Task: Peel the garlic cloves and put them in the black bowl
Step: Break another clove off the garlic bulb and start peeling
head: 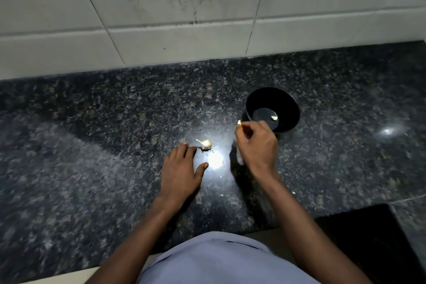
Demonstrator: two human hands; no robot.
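Observation:
A black bowl (288, 101) stands on the dark granite counter (92, 145), with one pale peeled clove (274, 118) lying inside it. My right hand (258, 143) hovers just left of the bowl's near rim and pinches a small pale garlic clove (239, 122) at its fingertips. A piece of garlic with a stem (205, 143) lies on the counter in the middle. My left hand (182, 168) rests flat on the counter with fingers spread, its fingertips just left of that garlic piece.
A white tiled wall (207, 18) rises behind the counter. A dark rectangular panel (368, 237) sits at the counter's front right. Small white bits (221, 195) of peel lie near my right forearm. A bright light reflection shines between my hands.

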